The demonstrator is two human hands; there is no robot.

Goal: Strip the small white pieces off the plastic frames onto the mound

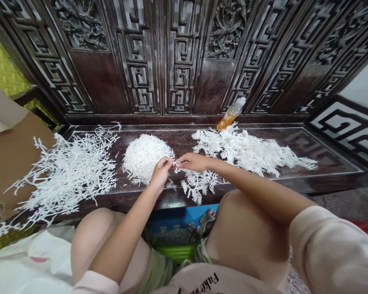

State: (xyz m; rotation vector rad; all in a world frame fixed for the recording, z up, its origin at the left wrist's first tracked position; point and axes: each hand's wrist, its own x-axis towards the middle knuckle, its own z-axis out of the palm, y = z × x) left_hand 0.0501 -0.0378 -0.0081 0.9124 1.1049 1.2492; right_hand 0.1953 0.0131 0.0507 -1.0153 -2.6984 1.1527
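Observation:
My left hand and my right hand meet over the front of the dark wooden bench, fingers closed. Pinched between their fingertips is a small white plastic-looking sprig, partly hidden by the fingers. Just behind my left hand lies a round heap of short white pieces. Beneath my right wrist, a few white tufted branches hang over the bench edge. Further right is a larger pile of white tufted branches. At the left spreads a tangle of bare white branching stems.
A bottle of orange drink leans at the back against the carved wooden backrest. A brown cardboard-like piece is at the left. White plastic bag material lies lower left. Below the bench are a blue mat and a green object.

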